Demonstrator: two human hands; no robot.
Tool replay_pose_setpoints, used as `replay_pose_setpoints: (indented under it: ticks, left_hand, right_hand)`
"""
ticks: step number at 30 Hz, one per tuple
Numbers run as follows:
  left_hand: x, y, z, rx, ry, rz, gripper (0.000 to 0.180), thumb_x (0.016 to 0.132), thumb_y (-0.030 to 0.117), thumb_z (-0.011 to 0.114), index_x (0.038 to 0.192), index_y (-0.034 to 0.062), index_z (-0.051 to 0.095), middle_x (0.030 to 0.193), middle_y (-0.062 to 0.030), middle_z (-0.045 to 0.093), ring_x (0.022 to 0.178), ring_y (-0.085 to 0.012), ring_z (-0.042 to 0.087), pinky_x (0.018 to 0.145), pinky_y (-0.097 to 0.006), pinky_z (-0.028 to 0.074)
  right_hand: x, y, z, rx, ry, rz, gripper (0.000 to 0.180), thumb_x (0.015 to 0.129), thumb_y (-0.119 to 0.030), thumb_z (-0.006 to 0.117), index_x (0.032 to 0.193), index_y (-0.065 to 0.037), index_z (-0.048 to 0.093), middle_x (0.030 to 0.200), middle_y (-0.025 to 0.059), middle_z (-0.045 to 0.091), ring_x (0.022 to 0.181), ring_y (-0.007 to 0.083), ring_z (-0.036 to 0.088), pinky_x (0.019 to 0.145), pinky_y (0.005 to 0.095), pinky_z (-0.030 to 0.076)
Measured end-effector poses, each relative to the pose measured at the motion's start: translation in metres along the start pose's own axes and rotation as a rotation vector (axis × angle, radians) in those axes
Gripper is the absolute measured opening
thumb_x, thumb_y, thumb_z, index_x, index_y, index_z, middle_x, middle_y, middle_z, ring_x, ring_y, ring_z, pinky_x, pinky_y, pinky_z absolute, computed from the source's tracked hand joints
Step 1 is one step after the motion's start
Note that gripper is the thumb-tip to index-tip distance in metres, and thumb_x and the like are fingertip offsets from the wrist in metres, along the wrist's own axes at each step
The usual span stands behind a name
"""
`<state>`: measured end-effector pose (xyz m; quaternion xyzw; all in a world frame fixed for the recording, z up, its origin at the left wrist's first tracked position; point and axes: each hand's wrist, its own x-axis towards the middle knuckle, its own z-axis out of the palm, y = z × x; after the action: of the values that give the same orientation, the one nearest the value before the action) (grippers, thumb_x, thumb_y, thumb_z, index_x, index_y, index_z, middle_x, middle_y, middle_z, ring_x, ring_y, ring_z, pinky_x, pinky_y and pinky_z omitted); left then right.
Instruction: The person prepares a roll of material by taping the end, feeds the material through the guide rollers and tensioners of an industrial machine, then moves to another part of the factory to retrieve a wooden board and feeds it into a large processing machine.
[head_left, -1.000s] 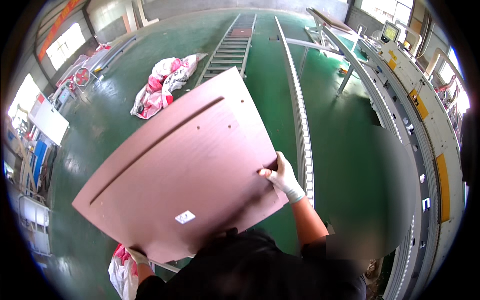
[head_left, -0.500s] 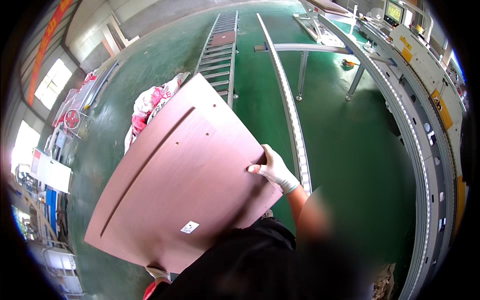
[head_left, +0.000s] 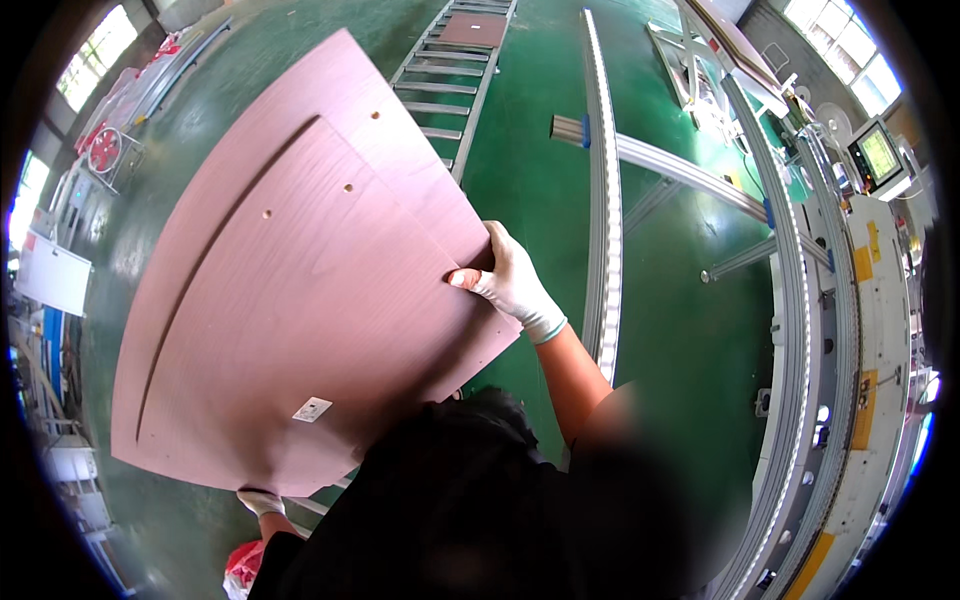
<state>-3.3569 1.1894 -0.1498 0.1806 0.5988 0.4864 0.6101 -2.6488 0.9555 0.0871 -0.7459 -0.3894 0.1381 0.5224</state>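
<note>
A large pinkish-brown wood panel (head_left: 290,300) is held up in front of me, tilted. A long groove runs near its far left side, and several small holes sit toward its upper corner. A small white label (head_left: 312,409) is stuck on its lower part. My right hand (head_left: 510,285), in a pale glove with the thumb tip bare, grips the right edge, thumb on the face. At the bottom edge my left hand (head_left: 262,502), also gloved, holds the panel from beneath; its fingers are mostly hidden behind the board.
A roller conveyor (head_left: 437,88) runs ahead on the green floor, with another brown panel (head_left: 473,30) lying on it. To the right stand a metal rail frame (head_left: 602,200) and a long machine (head_left: 880,300) with a screen (head_left: 880,155). A red-and-white bag (head_left: 243,565) lies lower left.
The panel and both hands have shifted left and slightly up in view. The view has turned rightward, bringing more of the machine and its screen in. Both hands keep their grip.
</note>
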Motion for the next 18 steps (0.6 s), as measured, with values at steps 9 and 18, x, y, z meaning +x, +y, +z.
replay_pose_setpoints:
  ticks: [9, 18]
  left_hand:
    - [-0.007, -0.002, 0.305, 0.103, -0.099, 0.029, 0.059, 0.098, 0.046, 0.041, 0.142, 0.0075, 0.053, 0.144, -0.0133, 0.053, 0.133, -0.032, 0.049, 0.111, -0.048, 0.042]
    - [0.007, -0.049, 0.489, 0.003, 0.117, -0.07, 0.043, 0.091, 0.044, 0.051, 0.118, 0.0145, 0.068, 0.123, -0.0064, 0.067, 0.114, -0.0268, 0.062, 0.095, -0.047, 0.051]
  right_hand:
    - [0.218, 0.147, -0.081, 0.159, 0.086, 0.082, 0.091, 0.065, -0.052, 0.093, 0.124, 0.006, 0.055, 0.099, 0.0207, 0.067, 0.093, 0.0285, 0.067, 0.084, 0.0401, 0.054]
    - [0.475, 0.221, -0.118, 0.104, -0.135, 0.149, 0.094, 0.065, -0.051, 0.094, 0.125, 0.009, 0.053, 0.095, 0.0173, 0.063, 0.087, 0.0224, 0.061, 0.081, 0.0348, 0.052]
